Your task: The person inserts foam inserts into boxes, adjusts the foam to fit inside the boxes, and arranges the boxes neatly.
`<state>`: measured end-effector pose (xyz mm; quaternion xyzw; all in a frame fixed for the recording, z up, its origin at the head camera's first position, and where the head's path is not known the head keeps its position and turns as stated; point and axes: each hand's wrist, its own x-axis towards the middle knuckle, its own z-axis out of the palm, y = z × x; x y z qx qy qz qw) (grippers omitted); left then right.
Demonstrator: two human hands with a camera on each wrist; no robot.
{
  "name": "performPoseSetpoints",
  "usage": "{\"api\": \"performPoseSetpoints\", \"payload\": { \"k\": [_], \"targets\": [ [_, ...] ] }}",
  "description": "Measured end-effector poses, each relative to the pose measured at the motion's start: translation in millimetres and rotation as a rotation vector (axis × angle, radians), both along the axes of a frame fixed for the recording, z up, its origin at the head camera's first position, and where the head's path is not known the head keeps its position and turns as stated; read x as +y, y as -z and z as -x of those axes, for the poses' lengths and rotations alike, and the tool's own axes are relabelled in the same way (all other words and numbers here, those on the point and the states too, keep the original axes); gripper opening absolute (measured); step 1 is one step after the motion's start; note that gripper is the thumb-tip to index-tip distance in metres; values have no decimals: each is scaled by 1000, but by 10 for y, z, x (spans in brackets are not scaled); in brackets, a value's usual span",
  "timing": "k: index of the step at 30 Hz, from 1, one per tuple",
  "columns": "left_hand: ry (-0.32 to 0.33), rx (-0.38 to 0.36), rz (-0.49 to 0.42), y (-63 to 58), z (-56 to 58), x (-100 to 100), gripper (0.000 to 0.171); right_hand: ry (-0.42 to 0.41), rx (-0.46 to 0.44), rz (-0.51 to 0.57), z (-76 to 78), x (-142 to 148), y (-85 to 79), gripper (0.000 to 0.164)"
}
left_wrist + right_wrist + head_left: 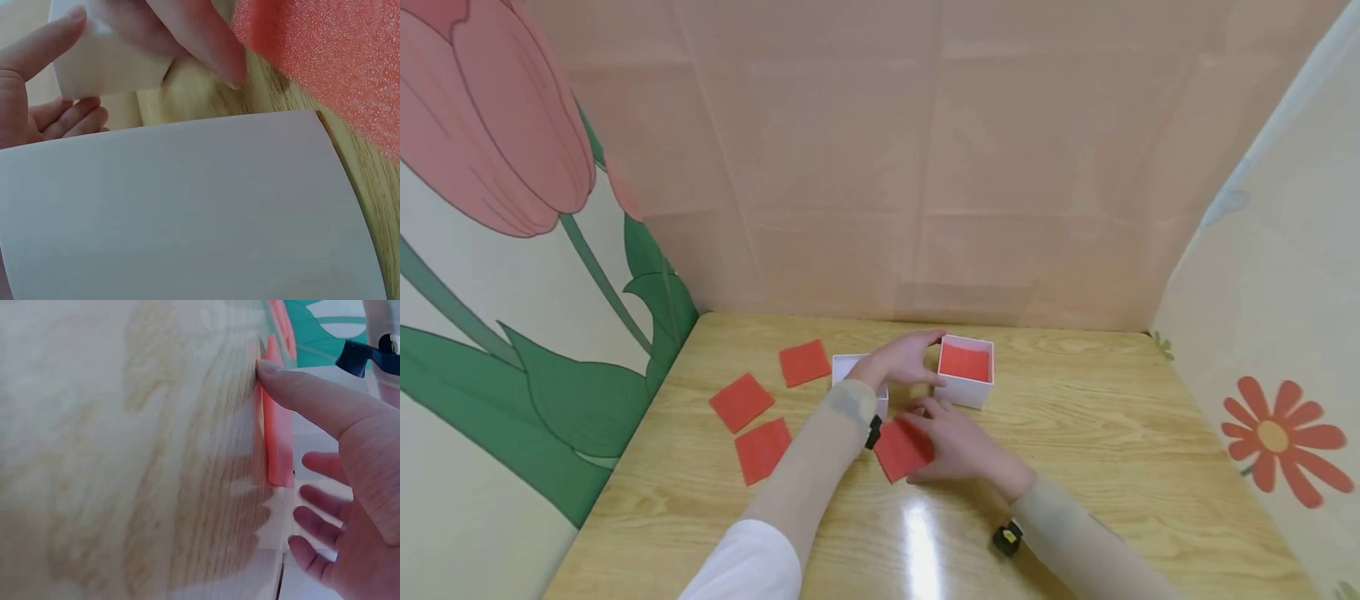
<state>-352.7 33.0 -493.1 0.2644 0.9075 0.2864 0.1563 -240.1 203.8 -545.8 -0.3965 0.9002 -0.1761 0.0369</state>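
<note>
My left hand [906,358] reaches across a white box [882,405] and grips the left side of a second white box [966,392], thumb and fingers on either side of its corner. Red foam [965,362] lies inside that second box. In the left wrist view the nearer box [187,206] fills the lower part, with the gripped box [106,65] beyond. My right hand [962,442] is at a red foam square [901,450] on the table. In the right wrist view its thumb touches the foam's edge [279,437], while the other fingers are spread and relaxed.
Three more red foam squares lie at the left of the wooden table [1097,417]: one at the back [805,362], one farther left [741,402], one nearer [763,450] beside my left forearm. Cloth backdrops stand behind and at both sides.
</note>
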Motion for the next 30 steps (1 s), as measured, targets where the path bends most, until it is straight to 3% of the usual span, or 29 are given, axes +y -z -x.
{"api": "performPoseSetpoints", "payload": {
  "k": [9,17,30],
  "targets": [
    [3,12,8,16,31,-13,99,-10,-74,-41,56,-47,1,90],
    [0,12,3,47,19,2,99,63,-111,-59,16,-63,-6,90],
    [6,29,-2,83,12,22,97,96,-97,-42,-2,-44,25,87]
  ]
}}
